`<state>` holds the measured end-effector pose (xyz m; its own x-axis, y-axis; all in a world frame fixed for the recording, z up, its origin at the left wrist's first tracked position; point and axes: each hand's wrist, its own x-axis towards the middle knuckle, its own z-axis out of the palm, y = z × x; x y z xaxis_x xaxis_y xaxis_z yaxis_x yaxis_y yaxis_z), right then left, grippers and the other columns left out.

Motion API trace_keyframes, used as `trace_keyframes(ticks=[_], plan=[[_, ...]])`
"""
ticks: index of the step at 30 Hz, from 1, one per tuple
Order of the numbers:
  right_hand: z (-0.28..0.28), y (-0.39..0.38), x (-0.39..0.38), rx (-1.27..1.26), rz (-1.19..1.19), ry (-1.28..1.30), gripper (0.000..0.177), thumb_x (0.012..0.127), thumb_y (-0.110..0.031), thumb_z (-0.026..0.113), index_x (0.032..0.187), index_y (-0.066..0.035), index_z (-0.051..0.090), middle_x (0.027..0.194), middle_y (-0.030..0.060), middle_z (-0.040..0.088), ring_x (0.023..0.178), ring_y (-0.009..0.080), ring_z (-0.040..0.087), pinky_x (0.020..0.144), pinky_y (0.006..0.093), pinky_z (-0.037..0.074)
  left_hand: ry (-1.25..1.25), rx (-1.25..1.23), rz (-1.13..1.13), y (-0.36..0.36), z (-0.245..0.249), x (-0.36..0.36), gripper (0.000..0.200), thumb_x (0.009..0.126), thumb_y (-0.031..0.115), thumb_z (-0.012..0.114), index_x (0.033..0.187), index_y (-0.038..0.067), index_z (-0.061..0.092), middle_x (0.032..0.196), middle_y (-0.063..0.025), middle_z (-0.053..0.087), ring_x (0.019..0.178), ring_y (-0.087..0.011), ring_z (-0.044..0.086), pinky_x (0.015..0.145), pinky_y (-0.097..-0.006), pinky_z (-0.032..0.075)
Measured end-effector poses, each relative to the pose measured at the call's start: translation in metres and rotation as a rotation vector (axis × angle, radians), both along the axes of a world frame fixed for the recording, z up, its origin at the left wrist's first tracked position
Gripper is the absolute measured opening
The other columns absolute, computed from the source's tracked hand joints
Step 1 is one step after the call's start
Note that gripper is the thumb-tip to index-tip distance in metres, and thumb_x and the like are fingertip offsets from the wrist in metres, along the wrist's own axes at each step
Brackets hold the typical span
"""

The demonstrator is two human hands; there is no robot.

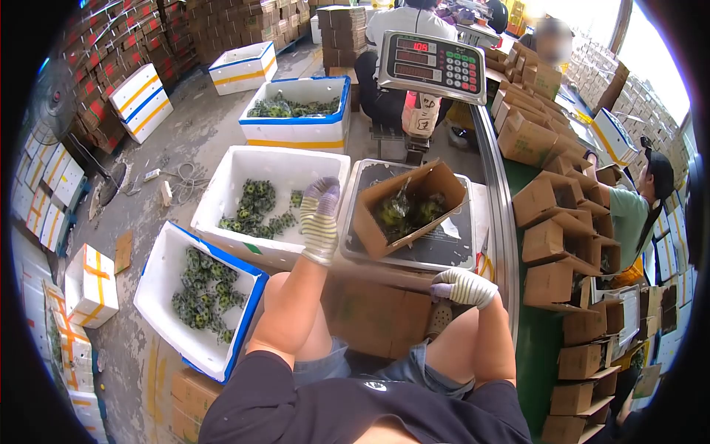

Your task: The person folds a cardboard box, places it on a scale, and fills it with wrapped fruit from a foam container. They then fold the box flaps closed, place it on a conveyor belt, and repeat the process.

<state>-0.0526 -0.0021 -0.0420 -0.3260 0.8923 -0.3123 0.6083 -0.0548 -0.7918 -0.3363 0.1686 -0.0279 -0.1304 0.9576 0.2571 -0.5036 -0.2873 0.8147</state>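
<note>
My left hand (320,222), in a striped, purple-tipped glove, is over the right side of a white foam box (285,161). Its fingers are loosely bent with nothing visible in them, beside a small green bunch (296,198). More dark-green bunches (257,203), apparently wrapped in clear plastic, lie in that box. Near my knee, my right hand (467,287), gloved alike, has curled fingers and no visible object. A brown cardboard box (373,226) holding green produce in clear plastic (399,211) sits tilted on the platform scale (444,255). The scale's display (433,65) is lit red.
A blue-rimmed foam box (159,292) of green bunches leans at my left; another (296,133) stands behind. Open cardboard boxes (547,198) line the right side, beyond a metal rail (501,192). One person (636,200) works there; another (407,26) sits behind the scale.
</note>
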Motion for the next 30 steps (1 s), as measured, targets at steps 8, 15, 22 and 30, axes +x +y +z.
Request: trace_keyframes(ticks=[8, 15, 22, 30], plan=[[0.015, -0.002, -0.008, -0.131, 0.003, 0.197, 0.028, 0.091, -0.029, 0.061, 0.089, -0.002, 0.068, 0.076, 0.0017, 0.065, 0.067, 0.0090, 0.058, 0.059, 0.0243, 0.047, 0.010, -0.036, 0.000, 0.001, -0.005, -0.004, 0.013, 0.089, 0.008, 0.060, 0.101, 0.004, 0.062, 0.088, -0.0034, 0.062, 0.079, -0.0100, 0.059, 0.077, -0.0233, 0.051], [0.041, -0.004, 0.004, -0.187, -0.269, 0.375, 0.026, 0.089, -0.028, 0.056, 0.080, -0.005, 0.066, 0.067, 0.0004, 0.060, 0.060, 0.0086, 0.053, 0.056, 0.0244, 0.043, -0.024, -0.060, -0.018, -0.001, -0.007, -0.004, 0.014, 0.089, 0.008, 0.059, 0.102, 0.004, 0.061, 0.088, -0.0031, 0.061, 0.077, -0.0092, 0.058, 0.075, -0.0221, 0.051], [0.007, 0.026, 0.028, 0.434, -0.878, 0.703, 0.028, 0.094, -0.028, 0.054, 0.108, -0.005, 0.062, 0.088, 0.0063, 0.065, 0.077, 0.0120, 0.061, 0.068, 0.0250, 0.048, 0.164, -0.129, -0.200, -0.007, -0.004, 0.000, 0.065, 0.083, 0.033, 0.069, 0.133, -0.001, 0.043, 0.115, -0.0097, 0.052, 0.105, -0.0177, 0.049, 0.092, -0.0287, 0.041], [0.058, 0.104, 0.042, 0.018, -0.654, 0.964, 0.052, 0.094, -0.041, 0.052, 0.131, -0.004, 0.051, 0.119, 0.0154, 0.060, 0.100, 0.0218, 0.061, 0.086, 0.0321, 0.049, 0.295, -0.274, -0.437, -0.017, -0.010, 0.015, 0.094, 0.072, 0.065, 0.071, 0.140, 0.009, 0.037, 0.124, -0.0074, 0.046, 0.109, -0.0184, 0.046, 0.083, -0.0289, 0.040]])
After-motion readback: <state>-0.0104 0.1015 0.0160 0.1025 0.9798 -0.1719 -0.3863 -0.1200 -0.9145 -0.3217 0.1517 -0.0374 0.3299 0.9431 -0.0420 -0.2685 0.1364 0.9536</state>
